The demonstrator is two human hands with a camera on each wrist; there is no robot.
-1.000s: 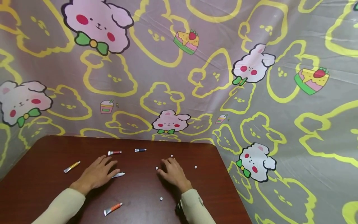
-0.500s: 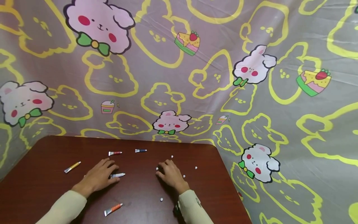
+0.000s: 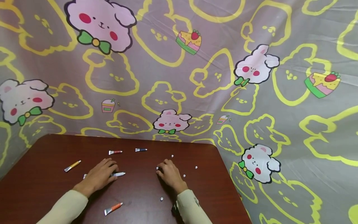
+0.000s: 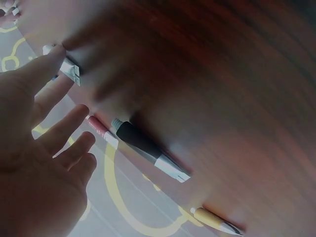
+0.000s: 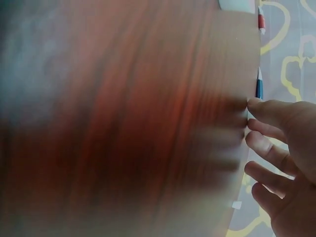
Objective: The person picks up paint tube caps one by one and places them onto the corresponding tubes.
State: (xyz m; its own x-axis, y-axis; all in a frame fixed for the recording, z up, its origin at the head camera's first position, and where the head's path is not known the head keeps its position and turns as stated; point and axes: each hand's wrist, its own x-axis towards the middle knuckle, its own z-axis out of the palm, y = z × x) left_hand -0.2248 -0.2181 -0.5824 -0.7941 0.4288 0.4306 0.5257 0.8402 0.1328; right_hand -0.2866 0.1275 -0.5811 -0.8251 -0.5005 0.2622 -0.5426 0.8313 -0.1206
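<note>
In the head view my left hand [image 3: 98,175] is low over the table, thumb and index finger pinching the tail half of a white paint tube [image 3: 120,174]. Partly hidden under that hand lies a black paint tube [image 4: 140,143], whose bare threaded neck shows in the left wrist view. My right hand [image 3: 171,175] rests with loosely bent fingers on the right side of the table, its fingertips right at a small white cap [image 3: 157,168]. Other white caps lie around it: one beyond [image 3: 172,156], one beside the wrist [image 3: 184,175].
Red [image 3: 115,152] and blue [image 3: 141,150] tubes lie toward the back of the brown table [image 3: 139,199]. A yellow tube [image 3: 72,166] is at the left, an orange one [image 3: 113,208] in front. More caps sit right [image 3: 196,167] and front [image 3: 161,199]. A patterned curtain [image 3: 167,71] hangs behind.
My left thumb and index finger have drawn closer around the white tube, and the black tube's tail now shows. My right hand has drawn slightly left and back, uncovering a cap beside the wrist.
</note>
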